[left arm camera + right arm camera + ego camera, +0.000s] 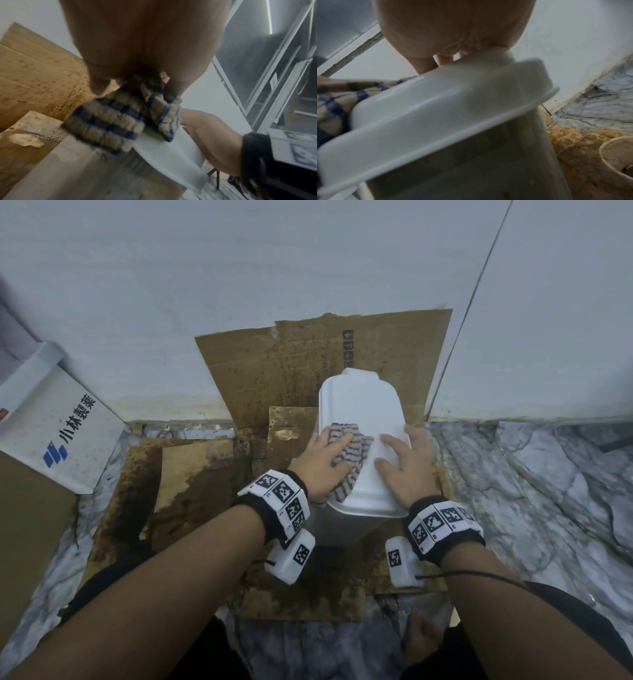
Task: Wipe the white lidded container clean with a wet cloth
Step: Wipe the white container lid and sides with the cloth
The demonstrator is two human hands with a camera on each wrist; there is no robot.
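The white lidded container (359,409) stands on stained cardboard by the wall. My left hand (327,460) presses a blue-striped cloth (356,455) flat on the lid's near left part, fingers spread. My right hand (402,462) lies flat on the lid's right side, fingers straight. In the left wrist view the cloth (111,119) bunches under my left hand (145,40) and hangs over the lid's edge (171,155). The right wrist view shows my right hand (453,27) on the lid (436,108), with the cloth (334,101) at far left.
Wet, brown-stained cardboard (274,364) covers the marble floor (531,491) and leans on the white wall (239,268). A white box with a blue logo (58,426) sits at the left. A dirty round cup (618,155) stands to the container's right.
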